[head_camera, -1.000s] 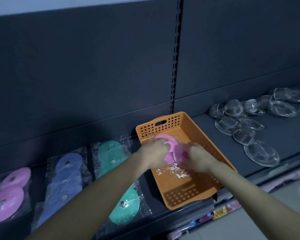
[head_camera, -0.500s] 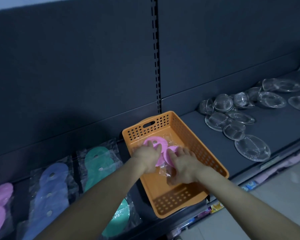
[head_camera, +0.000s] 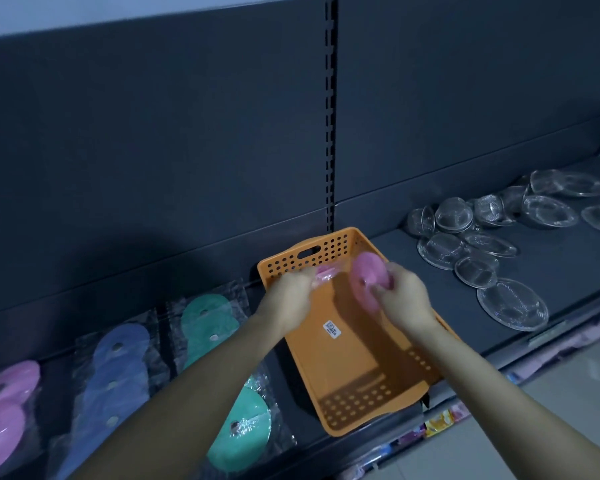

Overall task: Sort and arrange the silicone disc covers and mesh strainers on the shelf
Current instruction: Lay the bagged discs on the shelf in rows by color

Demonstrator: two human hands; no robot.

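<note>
- Pink disc covers (head_camera: 6, 407) lie at the far left of the shelf (head_camera: 568, 271), in clear bags.
- Next to them sits a bag of blue disc covers (head_camera: 118, 365), then two bags of green disc covers (head_camera: 205, 317), one behind the other.
- The left hand (head_camera: 288, 296) is raised over the back left corner of the orange basket (head_camera: 354, 372), fingers curled round a crinkled clear wrapper (head_camera: 323, 273) with something pink inside.
- The basket sits on the shelf at an angle, a white label (head_camera: 332, 330) on its floor.
- The right hand (head_camera: 402, 299) pinches a loose pink disc cover (head_camera: 369, 275), held tilted on edge above the basket, just apart from the wrapper.
- To the right, mesh strainers (head_camera: 513, 303) are scattered over the shelf in clear wrapping, some overlapping, well apart from the disc covers.
</note>
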